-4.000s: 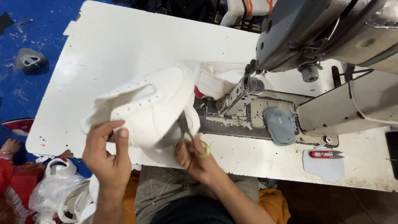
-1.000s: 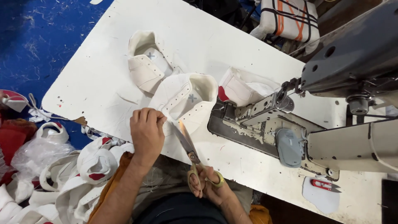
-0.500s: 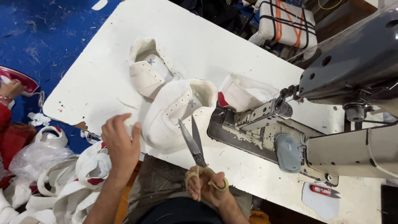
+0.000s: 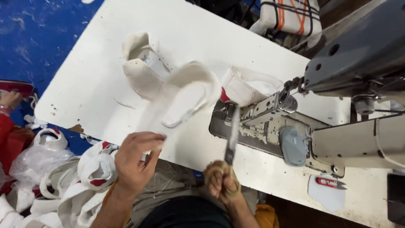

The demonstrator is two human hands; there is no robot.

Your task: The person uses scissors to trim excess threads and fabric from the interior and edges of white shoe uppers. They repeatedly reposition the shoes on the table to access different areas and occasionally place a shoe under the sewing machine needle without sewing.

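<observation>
Scissors (image 4: pixel 231 137) in right hand (image 4: pixel 221 181), blades closed.

Both arms are bare from the hands to the lower edge of the picture: no sleeves, no gloves, no watch. The left hand (image 4: pixel 137 162) shows no ring; its fingers are blurred. The right hand (image 4: pixel 222 182) is blurred too, and whether it wears anything cannot be told. Between the arms, below the tabletop's near edge, the lap is covered by grey-brown cloth, with a black garment lower down. An orange-yellow cloth shows beside each forearm, at the left wrist and by the right elbow.
</observation>
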